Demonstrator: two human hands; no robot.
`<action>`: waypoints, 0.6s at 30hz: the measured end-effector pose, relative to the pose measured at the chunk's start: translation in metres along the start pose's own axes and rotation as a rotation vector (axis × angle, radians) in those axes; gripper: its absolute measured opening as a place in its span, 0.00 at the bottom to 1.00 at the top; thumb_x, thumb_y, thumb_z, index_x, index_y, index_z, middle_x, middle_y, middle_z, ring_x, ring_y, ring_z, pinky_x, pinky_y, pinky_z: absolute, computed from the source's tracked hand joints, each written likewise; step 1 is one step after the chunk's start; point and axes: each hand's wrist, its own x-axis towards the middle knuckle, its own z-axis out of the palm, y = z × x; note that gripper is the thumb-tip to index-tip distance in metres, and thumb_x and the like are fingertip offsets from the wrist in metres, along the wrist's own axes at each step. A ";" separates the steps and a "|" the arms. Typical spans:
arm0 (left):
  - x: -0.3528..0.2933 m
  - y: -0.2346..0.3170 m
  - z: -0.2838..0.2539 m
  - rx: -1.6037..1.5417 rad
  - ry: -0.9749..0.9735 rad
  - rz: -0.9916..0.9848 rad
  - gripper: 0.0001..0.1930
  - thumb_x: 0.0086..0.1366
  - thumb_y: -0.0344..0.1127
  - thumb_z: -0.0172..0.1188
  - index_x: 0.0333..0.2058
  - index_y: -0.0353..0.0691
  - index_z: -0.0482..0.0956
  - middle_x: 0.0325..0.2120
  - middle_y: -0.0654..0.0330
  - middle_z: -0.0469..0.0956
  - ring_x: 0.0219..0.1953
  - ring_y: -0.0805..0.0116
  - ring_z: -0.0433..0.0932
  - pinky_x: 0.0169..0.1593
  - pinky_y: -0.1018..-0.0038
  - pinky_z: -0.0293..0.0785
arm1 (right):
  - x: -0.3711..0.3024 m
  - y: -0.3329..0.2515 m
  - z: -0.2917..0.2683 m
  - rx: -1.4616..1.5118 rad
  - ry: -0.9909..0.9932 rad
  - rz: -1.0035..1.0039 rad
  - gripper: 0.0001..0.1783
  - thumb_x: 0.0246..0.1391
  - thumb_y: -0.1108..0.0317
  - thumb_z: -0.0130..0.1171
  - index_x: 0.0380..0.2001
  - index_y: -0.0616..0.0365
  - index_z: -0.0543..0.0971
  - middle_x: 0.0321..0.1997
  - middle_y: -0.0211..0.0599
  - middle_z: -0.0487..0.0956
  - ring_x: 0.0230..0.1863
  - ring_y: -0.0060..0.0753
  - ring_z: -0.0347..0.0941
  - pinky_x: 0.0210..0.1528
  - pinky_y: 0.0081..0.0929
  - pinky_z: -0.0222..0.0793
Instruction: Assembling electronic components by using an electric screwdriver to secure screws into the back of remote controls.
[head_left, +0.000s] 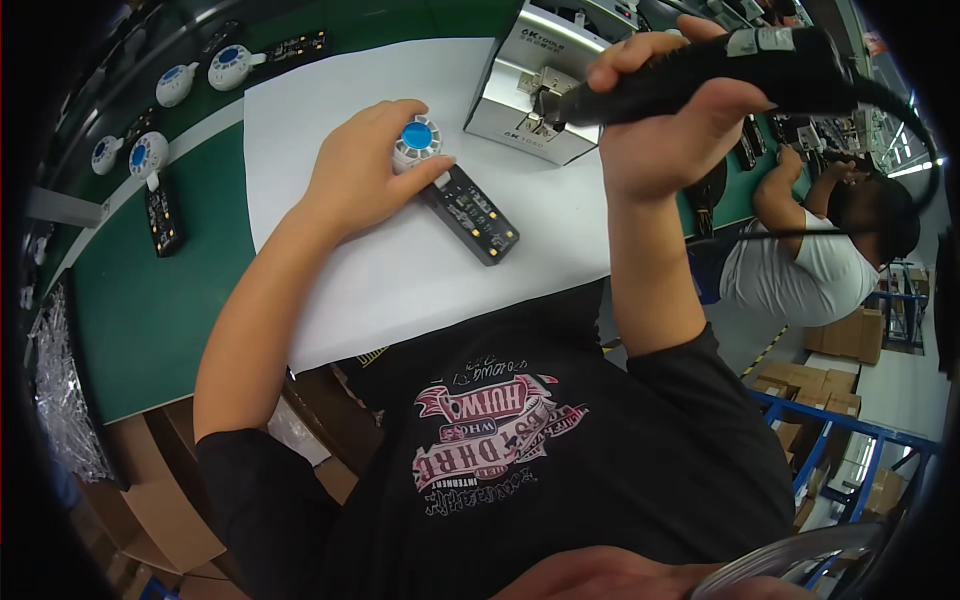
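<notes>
My left hand (362, 172) rests on a white sheet (350, 300) with its thumb and fingers closed around a white round part with a blue centre (417, 137). Joined to that part, a black rectangular module (475, 220) with small gold spots lies slantwise on the sheet. My right hand (675, 130) is wrapped around a black electric screwdriver (700, 75), held nearly level. The screwdriver's tip points left, at the front opening of a silver box-shaped screw feeder (510, 85). Whether the tip touches a screw there is too small to tell.
Several similar white-and-black assemblies, one a white round part (149, 155), lie on the green table (140, 330) at left. Crumpled clear plastic (65, 390) is at the far left edge. A black cable (915, 120) trails from the screwdriver. A co-worker (805, 250) sits at right.
</notes>
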 end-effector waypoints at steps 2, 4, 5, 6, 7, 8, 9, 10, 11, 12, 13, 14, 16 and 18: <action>0.002 0.005 -0.006 -0.026 -0.065 -0.047 0.31 0.57 0.52 0.71 0.52 0.38 0.76 0.44 0.47 0.81 0.46 0.48 0.81 0.50 0.62 0.77 | -0.002 0.008 0.009 -0.293 0.087 -0.149 0.46 0.61 0.23 0.38 0.52 0.60 0.71 0.29 0.43 0.78 0.25 0.38 0.75 0.31 0.36 0.75; 0.003 0.008 -0.014 -0.064 -0.187 -0.127 0.30 0.56 0.53 0.71 0.50 0.38 0.77 0.41 0.47 0.82 0.44 0.48 0.81 0.48 0.61 0.77 | -0.002 0.008 0.004 -0.268 0.059 -0.081 0.46 0.61 0.23 0.38 0.53 0.60 0.71 0.29 0.43 0.79 0.25 0.38 0.75 0.31 0.37 0.74; 0.002 0.008 -0.016 -0.067 -0.178 -0.148 0.30 0.56 0.53 0.71 0.50 0.38 0.77 0.41 0.47 0.82 0.44 0.48 0.81 0.48 0.61 0.77 | -0.001 0.008 0.001 -0.243 0.040 -0.022 0.47 0.61 0.23 0.38 0.54 0.60 0.70 0.30 0.43 0.79 0.25 0.37 0.75 0.32 0.37 0.74; 0.001 0.007 -0.017 -0.084 -0.175 -0.133 0.30 0.56 0.54 0.71 0.49 0.39 0.77 0.40 0.48 0.82 0.43 0.48 0.82 0.47 0.61 0.77 | 0.000 0.010 0.001 -0.220 0.023 0.032 0.48 0.60 0.22 0.38 0.55 0.61 0.70 0.30 0.43 0.79 0.26 0.37 0.75 0.32 0.38 0.73; 0.000 0.005 -0.017 -0.100 -0.171 -0.117 0.29 0.56 0.54 0.72 0.48 0.39 0.77 0.38 0.49 0.82 0.41 0.48 0.82 0.46 0.61 0.77 | -0.003 0.010 0.004 -0.212 0.007 0.038 0.48 0.60 0.22 0.38 0.55 0.61 0.70 0.30 0.43 0.79 0.26 0.37 0.75 0.32 0.38 0.73; -0.002 0.003 -0.017 -0.115 -0.168 -0.100 0.29 0.55 0.54 0.72 0.47 0.39 0.77 0.37 0.49 0.83 0.40 0.48 0.82 0.45 0.61 0.77 | -0.009 0.006 0.007 -0.012 -0.062 0.107 0.48 0.60 0.22 0.37 0.55 0.60 0.70 0.30 0.42 0.78 0.25 0.36 0.75 0.31 0.36 0.73; -0.004 0.000 -0.017 -0.116 -0.162 -0.110 0.29 0.55 0.54 0.72 0.47 0.39 0.77 0.37 0.49 0.83 0.40 0.48 0.82 0.45 0.61 0.77 | -0.016 0.002 0.009 0.183 -0.124 0.176 0.49 0.59 0.21 0.36 0.55 0.59 0.69 0.29 0.41 0.78 0.24 0.34 0.74 0.30 0.34 0.73; -0.005 -0.002 -0.017 -0.145 -0.157 -0.104 0.28 0.55 0.52 0.72 0.48 0.39 0.76 0.36 0.50 0.82 0.39 0.50 0.82 0.45 0.62 0.77 | -0.021 -0.002 0.011 0.379 -0.184 0.246 0.49 0.59 0.20 0.36 0.55 0.59 0.69 0.29 0.40 0.78 0.23 0.33 0.74 0.29 0.32 0.73; -0.006 -0.004 -0.016 -0.174 -0.158 -0.096 0.27 0.55 0.50 0.72 0.48 0.39 0.76 0.35 0.50 0.82 0.39 0.51 0.82 0.44 0.63 0.77 | -0.028 -0.004 0.014 0.382 -0.185 0.254 0.49 0.59 0.20 0.36 0.55 0.59 0.69 0.29 0.40 0.78 0.23 0.33 0.74 0.29 0.32 0.73; -0.007 -0.005 -0.014 -0.203 -0.161 -0.087 0.27 0.56 0.48 0.71 0.48 0.39 0.75 0.35 0.50 0.82 0.38 0.53 0.82 0.44 0.64 0.76 | -0.036 -0.005 0.019 0.397 -0.200 0.256 0.50 0.57 0.19 0.37 0.56 0.59 0.68 0.29 0.40 0.78 0.23 0.34 0.75 0.29 0.32 0.73; -0.008 -0.005 -0.014 -0.204 -0.165 -0.096 0.27 0.56 0.48 0.71 0.48 0.39 0.75 0.35 0.50 0.82 0.38 0.53 0.82 0.44 0.64 0.76 | -0.044 -0.005 0.023 0.411 -0.213 0.259 0.51 0.56 0.19 0.38 0.56 0.59 0.67 0.28 0.40 0.78 0.23 0.34 0.75 0.29 0.32 0.74; -0.007 -0.004 -0.015 -0.206 -0.176 -0.102 0.27 0.56 0.48 0.71 0.49 0.39 0.75 0.35 0.50 0.81 0.38 0.53 0.82 0.44 0.64 0.76 | -0.049 -0.004 0.024 0.425 -0.223 0.261 0.52 0.55 0.18 0.39 0.57 0.59 0.66 0.28 0.40 0.78 0.23 0.34 0.76 0.29 0.32 0.74; -0.005 -0.003 -0.017 -0.210 -0.200 -0.114 0.27 0.56 0.48 0.71 0.49 0.40 0.75 0.35 0.50 0.81 0.38 0.54 0.81 0.43 0.65 0.76 | -0.050 0.006 0.020 0.453 -0.291 0.222 0.52 0.56 0.19 0.39 0.60 0.59 0.65 0.32 0.41 0.78 0.26 0.35 0.76 0.32 0.35 0.73; -0.006 -0.003 -0.016 -0.211 -0.205 -0.106 0.27 0.56 0.47 0.71 0.49 0.40 0.75 0.35 0.50 0.81 0.37 0.54 0.81 0.43 0.65 0.76 | -0.051 0.014 0.016 0.501 -0.437 0.125 0.54 0.58 0.20 0.38 0.66 0.60 0.63 0.38 0.43 0.79 0.32 0.36 0.75 0.37 0.40 0.71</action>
